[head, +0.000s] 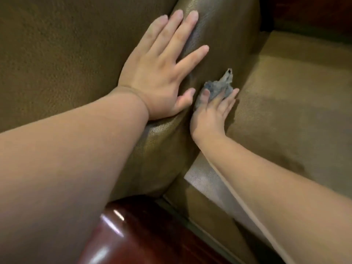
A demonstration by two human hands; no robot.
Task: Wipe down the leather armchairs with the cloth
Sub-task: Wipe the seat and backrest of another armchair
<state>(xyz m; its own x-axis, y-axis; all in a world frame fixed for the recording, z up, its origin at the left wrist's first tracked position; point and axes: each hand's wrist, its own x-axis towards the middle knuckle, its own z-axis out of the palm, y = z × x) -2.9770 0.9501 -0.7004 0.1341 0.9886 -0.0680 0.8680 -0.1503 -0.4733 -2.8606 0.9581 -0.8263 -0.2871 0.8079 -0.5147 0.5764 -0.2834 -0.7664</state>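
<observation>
My left hand [158, 73] lies flat, fingers spread, on the rounded armrest [215, 35] of the leather armchair. My right hand [211, 109], just beside it, presses the grey cloth [219, 86] against the armrest's inner face, thumb over it, above the seat cushion [285, 111]. A glossy wooden edge [122, 235] sits near my forearms.
</observation>
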